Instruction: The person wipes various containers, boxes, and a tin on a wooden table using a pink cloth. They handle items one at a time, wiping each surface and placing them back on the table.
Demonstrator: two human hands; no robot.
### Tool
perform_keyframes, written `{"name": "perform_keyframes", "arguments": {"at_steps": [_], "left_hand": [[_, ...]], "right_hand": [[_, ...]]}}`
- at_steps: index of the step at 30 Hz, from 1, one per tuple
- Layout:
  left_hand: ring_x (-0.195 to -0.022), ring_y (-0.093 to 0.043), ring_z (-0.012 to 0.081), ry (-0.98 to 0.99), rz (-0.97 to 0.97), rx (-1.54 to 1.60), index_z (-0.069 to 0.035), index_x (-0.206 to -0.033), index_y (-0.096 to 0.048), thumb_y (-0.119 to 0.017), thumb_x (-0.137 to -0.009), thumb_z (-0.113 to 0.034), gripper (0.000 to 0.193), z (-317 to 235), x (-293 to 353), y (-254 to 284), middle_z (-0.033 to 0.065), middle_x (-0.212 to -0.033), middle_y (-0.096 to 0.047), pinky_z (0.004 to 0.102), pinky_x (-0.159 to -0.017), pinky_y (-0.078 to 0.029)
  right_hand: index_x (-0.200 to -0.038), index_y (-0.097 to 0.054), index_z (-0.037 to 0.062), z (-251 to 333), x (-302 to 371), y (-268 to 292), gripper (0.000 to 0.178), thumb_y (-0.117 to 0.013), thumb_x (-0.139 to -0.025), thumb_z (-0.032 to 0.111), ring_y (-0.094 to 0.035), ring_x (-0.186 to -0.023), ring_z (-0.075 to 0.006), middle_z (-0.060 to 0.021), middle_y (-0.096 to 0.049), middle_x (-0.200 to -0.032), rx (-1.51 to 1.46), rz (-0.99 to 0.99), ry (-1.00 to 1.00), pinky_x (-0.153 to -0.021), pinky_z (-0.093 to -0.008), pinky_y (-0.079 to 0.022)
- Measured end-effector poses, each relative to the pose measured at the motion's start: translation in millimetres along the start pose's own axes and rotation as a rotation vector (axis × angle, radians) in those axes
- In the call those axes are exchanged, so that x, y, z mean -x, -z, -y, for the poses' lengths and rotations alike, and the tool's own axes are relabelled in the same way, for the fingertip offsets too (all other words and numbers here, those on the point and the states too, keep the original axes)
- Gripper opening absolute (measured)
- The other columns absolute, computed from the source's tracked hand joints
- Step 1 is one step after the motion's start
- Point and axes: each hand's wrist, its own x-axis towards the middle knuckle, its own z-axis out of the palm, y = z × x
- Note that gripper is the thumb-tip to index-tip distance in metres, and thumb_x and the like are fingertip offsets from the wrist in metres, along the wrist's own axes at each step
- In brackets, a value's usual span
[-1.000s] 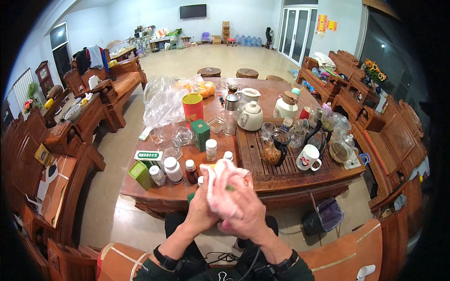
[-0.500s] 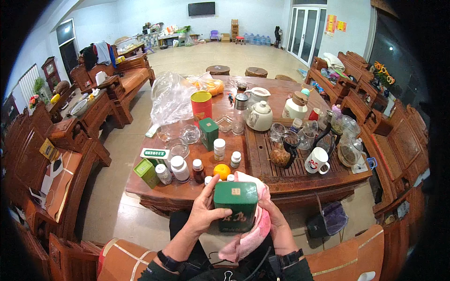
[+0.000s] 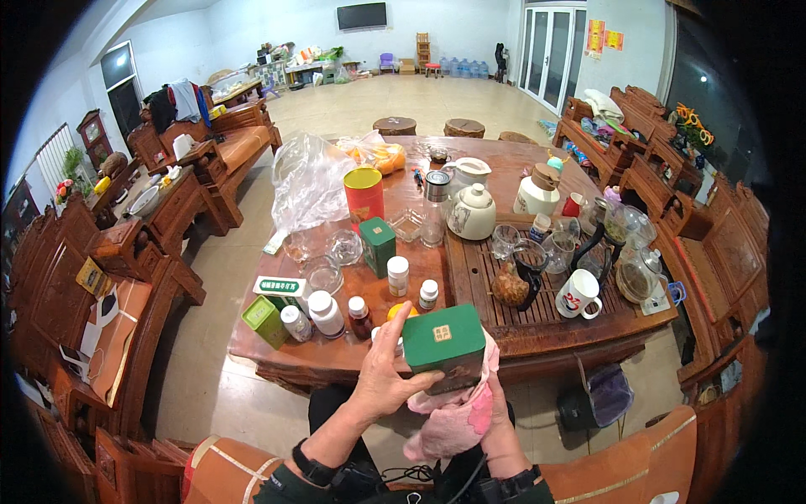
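Note:
Raised before me, just off the table's near edge, is a dark green tin (image 3: 443, 336) with a small pale label on its lid. My left hand (image 3: 382, 380) grips its left side, thumb across the front and fingers up along the edge. A pink and white cloth (image 3: 457, 420) is in my right hand (image 3: 497, 420), pressed against the tin's right side and hanging below it. The cloth and tin hide most of the right fingers. Partly behind the tin lies an orange (image 3: 398, 312). White bottles (image 3: 326, 314) and a brown bottle (image 3: 359, 316) stand close by.
On the wooden table (image 3: 495, 344) are another green tin (image 3: 378, 246), a red canister (image 3: 363, 195), a light green tin (image 3: 264, 322), glass dishes (image 3: 322, 273) and a plastic bag (image 3: 311, 181). A slatted tea tray (image 3: 537, 307) holds a white mug (image 3: 579, 294), a teapot (image 3: 472, 210) and glassware.
The green tin has moved up and right, its lid tilting more into view. Both hands moved with it, and the cloth shifted right, now bunched beneath the tin. The view shifted slightly.

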Motion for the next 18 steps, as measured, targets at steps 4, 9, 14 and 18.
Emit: {"name": "perform_keyframes", "arguments": {"at_steps": [4, 9, 14, 18], "left_hand": [[-0.111, -0.052, 0.0329, -0.062, -0.010, -0.121, 0.000, -0.138, -0.038, -0.083, -0.059, -0.013, 0.092, 9, -17, 20, 0.0182, -0.118, -0.052, 0.0400, -0.097, -0.042], [-0.112, -0.050, 0.0346, 0.024, -0.307, -0.534, 0.002, -0.135, -0.039, -0.078, -0.056, -0.010, 0.089, 55, -75, 72, 0.0190, -0.118, -0.047, 0.0396, -0.096, -0.043], [-0.111, -0.050, 0.0374, 0.227, -0.246, -0.690, 0.001, -0.132, -0.041, -0.077, -0.055, -0.010, 0.085, 119, -115, 91, 0.0191, -0.118, -0.046, 0.0408, -0.094, -0.045], [-0.111, -0.051, 0.0383, 0.347, -0.201, -0.796, -0.001, -0.123, -0.045, -0.079, -0.055, -0.011, 0.077, 163, -126, 84, 0.0193, -0.118, -0.047, 0.0428, -0.093, -0.046]], "right_hand": [[-0.140, -0.033, 0.0045, 15, -13, 3, 0.071, -0.063, -0.085, 0.037, -0.052, -0.117, -0.0350, -0.0196, -0.049, -0.131, 0.150, -0.158, 0.110, -0.097, -0.0467, -0.047], [-0.137, -0.035, 0.0031, 49, -18, 6, 0.066, -0.062, -0.086, 0.035, -0.058, -0.107, -0.0309, -0.0174, -0.054, -0.121, 0.105, -0.187, 0.206, -0.092, -0.0428, -0.050], [-0.136, -0.036, 0.0027, 58, -33, 19, 0.065, -0.065, -0.085, 0.029, -0.058, -0.105, -0.0258, -0.0134, -0.054, -0.120, 0.291, -0.231, 0.270, -0.091, -0.0398, -0.050], [-0.134, -0.040, 0.0027, 57, -42, 31, 0.061, -0.068, -0.083, 0.022, -0.058, -0.103, -0.0210, -0.0100, -0.055, -0.118, 0.403, -0.280, 0.252, -0.090, -0.0354, -0.049]]}}
